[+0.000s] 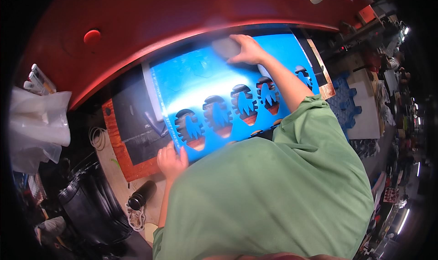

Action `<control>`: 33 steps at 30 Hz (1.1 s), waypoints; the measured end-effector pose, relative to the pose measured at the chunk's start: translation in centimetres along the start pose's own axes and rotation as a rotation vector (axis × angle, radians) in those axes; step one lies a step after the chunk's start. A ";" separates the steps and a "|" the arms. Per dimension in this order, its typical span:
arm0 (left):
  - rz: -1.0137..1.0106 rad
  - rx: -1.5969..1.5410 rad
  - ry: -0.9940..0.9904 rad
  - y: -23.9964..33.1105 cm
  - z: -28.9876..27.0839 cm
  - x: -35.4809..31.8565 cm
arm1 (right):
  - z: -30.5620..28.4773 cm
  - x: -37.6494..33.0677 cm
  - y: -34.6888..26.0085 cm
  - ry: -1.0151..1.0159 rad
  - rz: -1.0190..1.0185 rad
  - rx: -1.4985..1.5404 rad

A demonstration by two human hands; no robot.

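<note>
A shiny blue sheet [191, 73] lies across the work surface, with a row of several toothed cut-out openings along its near side. My right hand [248, 50] is at the sheet's far edge, its thumb and fingers curved round a grey, rounded piece [226, 47]. Motion blurs that piece, so its exact kind is unclear. At the sheet's near left corner, my left hand [172, 162] has its fingers closed on the edge. Through the openings, reddish and dark surfaces show beneath.
A red machine beam with a red button [92, 37] spans the far side. A black-topped board [132, 118] extends left of the sheet. Clear plastic [39, 118] hangs at left; black bags [93, 205] and a dark bottle [142, 195] are below. A blue pallet [344, 100] stands right.
</note>
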State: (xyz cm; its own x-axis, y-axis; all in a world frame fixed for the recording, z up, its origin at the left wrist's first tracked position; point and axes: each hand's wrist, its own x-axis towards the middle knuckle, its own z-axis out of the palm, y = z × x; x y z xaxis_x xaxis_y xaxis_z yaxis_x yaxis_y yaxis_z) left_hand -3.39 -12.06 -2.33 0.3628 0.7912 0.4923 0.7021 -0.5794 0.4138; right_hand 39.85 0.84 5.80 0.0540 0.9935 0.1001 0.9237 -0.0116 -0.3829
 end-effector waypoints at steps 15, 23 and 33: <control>-0.016 0.044 0.040 0.4 0.5 0.0 | -0.3 -1.0 0.8 -0.011 -0.003 0.027; 0.015 0.052 0.062 0.3 0.4 0.3 | -0.3 -0.5 -0.2 -0.009 0.046 0.034; 0.055 0.096 0.120 1.7 0.5 1.5 | -1.1 -1.8 2.5 0.020 0.074 0.265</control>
State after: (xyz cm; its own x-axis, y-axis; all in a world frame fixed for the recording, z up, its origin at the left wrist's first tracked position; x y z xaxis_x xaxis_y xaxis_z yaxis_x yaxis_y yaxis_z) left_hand -1.37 -11.73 -1.25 0.3300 0.7265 0.6028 0.7405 -0.5952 0.3120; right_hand 42.49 -1.09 5.64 0.1271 0.9887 0.0800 0.7860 -0.0512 -0.6161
